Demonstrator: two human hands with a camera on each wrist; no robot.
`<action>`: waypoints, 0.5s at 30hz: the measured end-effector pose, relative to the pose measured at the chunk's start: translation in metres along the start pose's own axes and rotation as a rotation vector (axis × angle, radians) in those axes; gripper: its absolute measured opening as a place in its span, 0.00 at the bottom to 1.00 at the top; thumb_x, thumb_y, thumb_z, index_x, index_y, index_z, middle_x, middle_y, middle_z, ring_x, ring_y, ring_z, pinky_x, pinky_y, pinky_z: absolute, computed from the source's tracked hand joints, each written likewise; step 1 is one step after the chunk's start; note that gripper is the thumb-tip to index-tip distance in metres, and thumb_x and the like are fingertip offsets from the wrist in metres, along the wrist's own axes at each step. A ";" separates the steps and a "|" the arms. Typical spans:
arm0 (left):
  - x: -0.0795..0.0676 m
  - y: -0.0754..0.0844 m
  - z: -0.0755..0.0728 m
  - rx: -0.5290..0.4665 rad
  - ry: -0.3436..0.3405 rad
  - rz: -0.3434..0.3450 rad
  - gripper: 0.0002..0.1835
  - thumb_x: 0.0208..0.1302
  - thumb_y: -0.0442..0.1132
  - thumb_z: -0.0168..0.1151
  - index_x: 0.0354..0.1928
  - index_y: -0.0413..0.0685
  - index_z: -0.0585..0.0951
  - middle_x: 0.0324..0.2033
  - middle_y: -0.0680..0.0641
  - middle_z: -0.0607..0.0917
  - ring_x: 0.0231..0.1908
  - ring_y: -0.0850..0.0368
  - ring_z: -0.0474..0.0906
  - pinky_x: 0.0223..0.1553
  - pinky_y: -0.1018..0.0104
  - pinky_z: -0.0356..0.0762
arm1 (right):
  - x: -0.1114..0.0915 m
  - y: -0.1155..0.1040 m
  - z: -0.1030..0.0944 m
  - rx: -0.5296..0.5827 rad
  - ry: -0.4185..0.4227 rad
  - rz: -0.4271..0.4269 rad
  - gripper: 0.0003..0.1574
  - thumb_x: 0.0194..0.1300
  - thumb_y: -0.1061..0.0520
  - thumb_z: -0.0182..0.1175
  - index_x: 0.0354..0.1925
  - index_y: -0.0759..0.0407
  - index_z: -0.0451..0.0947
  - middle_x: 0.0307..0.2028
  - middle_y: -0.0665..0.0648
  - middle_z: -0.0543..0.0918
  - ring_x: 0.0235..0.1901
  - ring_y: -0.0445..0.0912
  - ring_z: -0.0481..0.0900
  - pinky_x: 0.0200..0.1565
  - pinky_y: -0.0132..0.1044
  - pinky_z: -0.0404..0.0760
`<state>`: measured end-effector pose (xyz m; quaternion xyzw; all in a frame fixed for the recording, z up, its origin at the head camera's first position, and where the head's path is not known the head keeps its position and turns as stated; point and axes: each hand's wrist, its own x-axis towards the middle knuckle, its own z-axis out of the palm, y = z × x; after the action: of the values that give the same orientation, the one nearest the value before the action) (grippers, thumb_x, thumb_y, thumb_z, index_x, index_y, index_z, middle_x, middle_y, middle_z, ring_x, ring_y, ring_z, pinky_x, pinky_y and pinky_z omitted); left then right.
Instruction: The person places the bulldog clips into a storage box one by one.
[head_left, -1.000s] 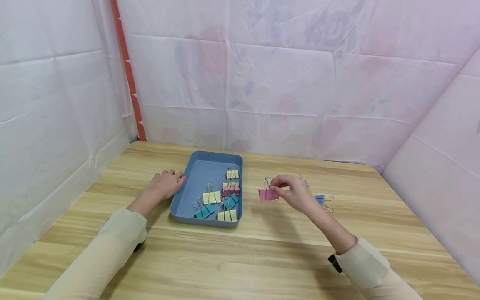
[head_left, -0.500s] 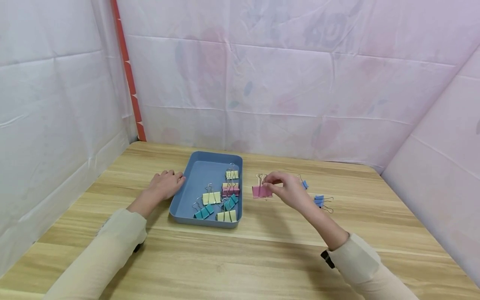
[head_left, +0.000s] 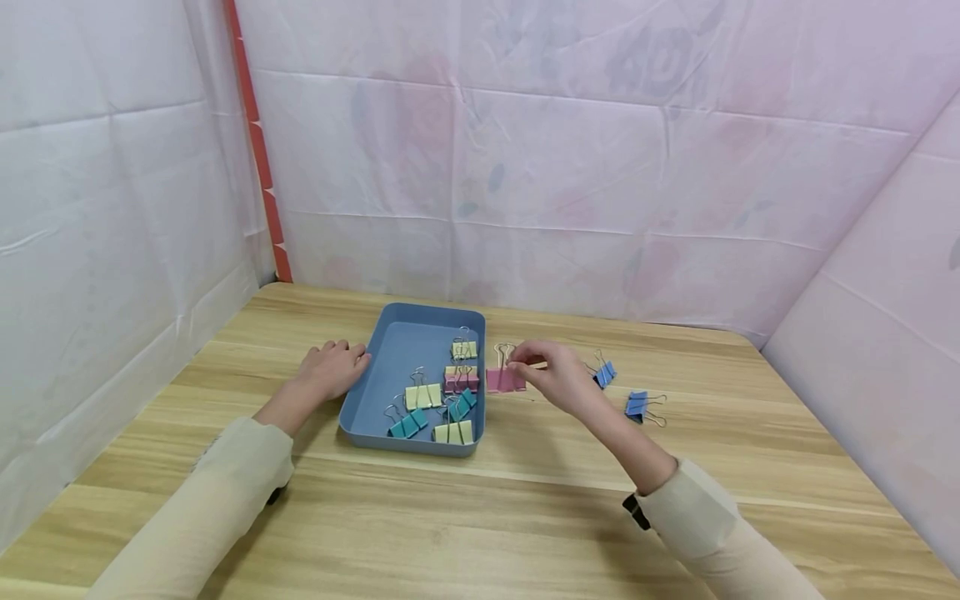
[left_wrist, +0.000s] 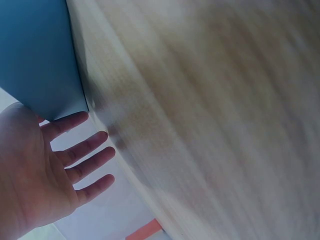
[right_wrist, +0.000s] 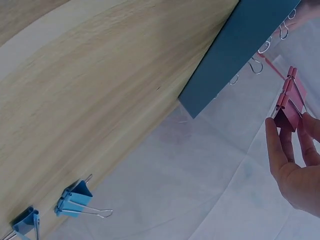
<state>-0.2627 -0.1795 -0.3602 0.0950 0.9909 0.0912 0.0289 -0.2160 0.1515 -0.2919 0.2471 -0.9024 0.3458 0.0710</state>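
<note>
Pinched between the thumb and fingers of my right hand (head_left: 558,379) is a pink binder clip (head_left: 506,381), held in the air just off the right wall of a blue tray (head_left: 390,342). In the right wrist view the same pink clip (right_wrist: 290,102) sits at the fingertips, above the tray's side. My left hand (head_left: 330,371) rests against the tray's left edge, its fingers extended in the left wrist view. Inside the tray lie yellow binder clips (head_left: 423,396), teal binder clips (head_left: 408,422) and another pink binder clip (head_left: 461,383), mostly along the right side and front.
To the right on the wooden table (head_left: 450,517), two blue binder clips lie apart: one farther back (head_left: 604,374), one nearer (head_left: 637,405). Pale printed cloth (head_left: 555,167) hangs behind the table and at both sides.
My right hand has carried the pink binder clip leftward, from above the table to the tray's right wall. Both blue clips now show fully. My left hand has stayed put.
</note>
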 end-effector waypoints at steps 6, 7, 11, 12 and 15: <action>0.000 0.000 0.001 -0.002 0.005 0.002 0.28 0.72 0.48 0.34 0.63 0.35 0.65 0.59 0.29 0.65 0.58 0.32 0.59 0.55 0.37 0.55 | 0.006 -0.008 0.009 0.023 0.016 -0.018 0.03 0.61 0.63 0.60 0.34 0.60 0.81 0.33 0.53 0.81 0.37 0.48 0.80 0.39 0.39 0.79; 0.000 0.000 0.001 -0.001 0.005 0.004 0.28 0.72 0.48 0.34 0.63 0.35 0.65 0.59 0.29 0.65 0.58 0.32 0.59 0.54 0.37 0.55 | 0.007 -0.009 0.010 0.024 0.021 -0.027 0.03 0.61 0.63 0.60 0.33 0.61 0.81 0.33 0.53 0.81 0.36 0.47 0.80 0.39 0.38 0.79; 0.001 -0.001 0.001 -0.001 0.003 0.006 0.28 0.72 0.49 0.34 0.64 0.36 0.65 0.59 0.30 0.65 0.58 0.32 0.59 0.54 0.37 0.55 | 0.013 -0.014 0.018 0.028 0.030 -0.067 0.02 0.60 0.64 0.60 0.31 0.61 0.81 0.31 0.52 0.81 0.32 0.45 0.78 0.38 0.36 0.79; 0.001 -0.001 0.001 -0.002 0.003 0.006 0.28 0.72 0.49 0.34 0.64 0.36 0.65 0.59 0.30 0.65 0.58 0.32 0.59 0.54 0.37 0.55 | 0.014 -0.015 0.020 0.028 0.030 -0.076 0.02 0.60 0.64 0.61 0.31 0.61 0.81 0.30 0.52 0.81 0.31 0.44 0.78 0.38 0.35 0.79; 0.002 -0.001 0.001 -0.005 0.005 0.003 0.28 0.72 0.49 0.34 0.64 0.36 0.65 0.59 0.30 0.65 0.58 0.32 0.59 0.55 0.37 0.54 | 0.020 -0.018 0.025 0.027 0.030 -0.106 0.03 0.61 0.64 0.60 0.30 0.61 0.80 0.29 0.52 0.81 0.29 0.43 0.77 0.36 0.33 0.79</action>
<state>-0.2646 -0.1803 -0.3618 0.0961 0.9906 0.0938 0.0266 -0.2231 0.1154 -0.2941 0.2903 -0.8821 0.3573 0.0996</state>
